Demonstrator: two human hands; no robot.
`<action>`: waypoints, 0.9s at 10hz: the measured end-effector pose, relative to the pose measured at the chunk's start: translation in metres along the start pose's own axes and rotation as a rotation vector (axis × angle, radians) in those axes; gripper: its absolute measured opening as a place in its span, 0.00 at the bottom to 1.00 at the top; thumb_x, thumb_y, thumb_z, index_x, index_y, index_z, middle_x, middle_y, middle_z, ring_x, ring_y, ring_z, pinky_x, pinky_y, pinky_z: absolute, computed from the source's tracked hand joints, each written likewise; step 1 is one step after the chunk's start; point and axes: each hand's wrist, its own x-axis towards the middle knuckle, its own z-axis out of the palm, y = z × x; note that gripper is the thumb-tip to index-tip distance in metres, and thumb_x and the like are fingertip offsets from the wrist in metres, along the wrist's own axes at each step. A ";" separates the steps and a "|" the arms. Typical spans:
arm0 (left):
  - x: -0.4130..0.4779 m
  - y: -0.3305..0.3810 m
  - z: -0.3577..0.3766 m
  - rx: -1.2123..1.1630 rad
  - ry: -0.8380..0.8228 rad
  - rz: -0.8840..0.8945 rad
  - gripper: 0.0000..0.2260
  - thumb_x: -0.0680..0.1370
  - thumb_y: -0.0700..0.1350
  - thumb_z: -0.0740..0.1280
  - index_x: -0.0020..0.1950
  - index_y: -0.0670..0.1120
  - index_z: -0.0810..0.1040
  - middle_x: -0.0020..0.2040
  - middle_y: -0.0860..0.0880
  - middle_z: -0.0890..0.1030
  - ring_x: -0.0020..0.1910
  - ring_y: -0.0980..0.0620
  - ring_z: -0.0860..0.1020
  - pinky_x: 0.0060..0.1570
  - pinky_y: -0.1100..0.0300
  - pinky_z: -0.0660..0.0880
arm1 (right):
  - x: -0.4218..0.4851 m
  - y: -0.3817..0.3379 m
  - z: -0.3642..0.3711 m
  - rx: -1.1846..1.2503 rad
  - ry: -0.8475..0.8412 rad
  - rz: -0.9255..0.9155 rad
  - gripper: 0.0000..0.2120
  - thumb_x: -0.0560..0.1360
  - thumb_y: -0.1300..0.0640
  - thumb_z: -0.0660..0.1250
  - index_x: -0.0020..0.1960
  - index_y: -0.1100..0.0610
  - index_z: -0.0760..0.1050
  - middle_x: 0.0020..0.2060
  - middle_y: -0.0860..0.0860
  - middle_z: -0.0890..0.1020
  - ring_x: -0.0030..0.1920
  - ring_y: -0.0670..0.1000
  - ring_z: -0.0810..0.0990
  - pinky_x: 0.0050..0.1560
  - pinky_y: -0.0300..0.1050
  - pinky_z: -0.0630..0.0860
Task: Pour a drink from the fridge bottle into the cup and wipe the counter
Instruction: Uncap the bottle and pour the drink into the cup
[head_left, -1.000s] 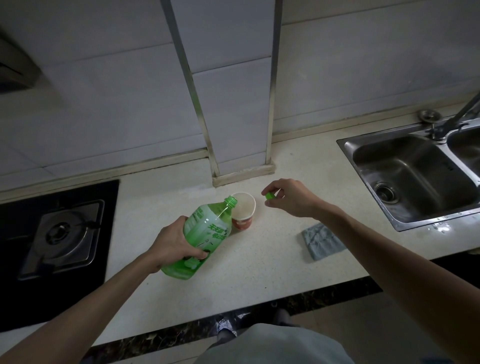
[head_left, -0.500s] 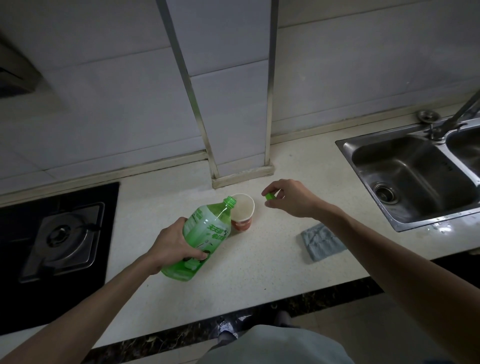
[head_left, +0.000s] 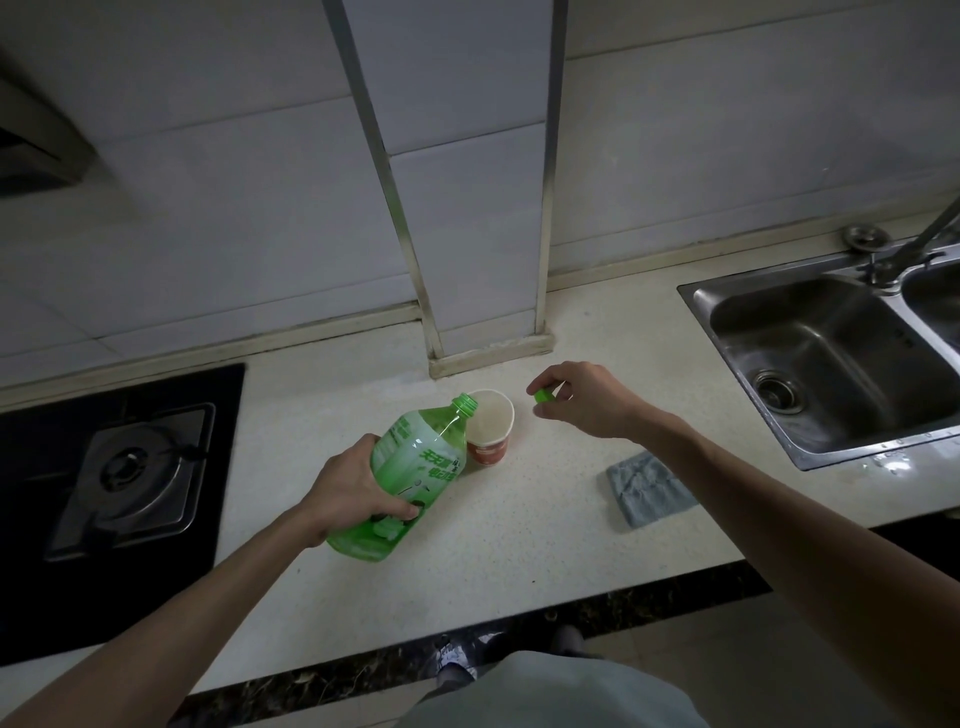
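The left hand is wrapped around the lower body of the green plastic bottle and holds it tilted, with the open neck at the rim of the paper cup; the cup stands upright on the counter and a pale drink is visible inside it, so the pouring seems in progress or close to its end; I cannot see a stream. The right hand, just to the right of the cup, pinches the green cap between thumb and fingers. Further right of the cup a grey cloth lies flat and untouched, between the cup and the steel sink; closing the bottle and wiping the counter are, I judge, left to do.
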 end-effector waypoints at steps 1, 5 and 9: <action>0.000 0.000 -0.001 -0.001 -0.002 -0.004 0.34 0.60 0.48 0.85 0.59 0.49 0.72 0.51 0.53 0.81 0.48 0.55 0.80 0.40 0.62 0.76 | 0.001 -0.001 0.000 0.000 -0.001 -0.003 0.15 0.76 0.55 0.70 0.62 0.54 0.78 0.57 0.51 0.80 0.48 0.47 0.78 0.47 0.36 0.72; 0.002 0.000 -0.004 0.004 -0.014 0.005 0.34 0.60 0.48 0.84 0.59 0.50 0.71 0.51 0.52 0.81 0.49 0.54 0.80 0.43 0.60 0.77 | 0.004 -0.003 0.000 -0.017 -0.006 0.003 0.15 0.76 0.55 0.70 0.61 0.54 0.78 0.57 0.51 0.80 0.47 0.47 0.78 0.44 0.34 0.72; 0.001 -0.004 -0.007 -0.002 -0.003 0.013 0.34 0.60 0.48 0.85 0.60 0.50 0.71 0.52 0.52 0.81 0.50 0.53 0.80 0.46 0.57 0.79 | 0.003 -0.008 0.002 -0.028 -0.011 0.004 0.15 0.76 0.56 0.70 0.62 0.55 0.77 0.58 0.52 0.80 0.48 0.47 0.78 0.45 0.34 0.72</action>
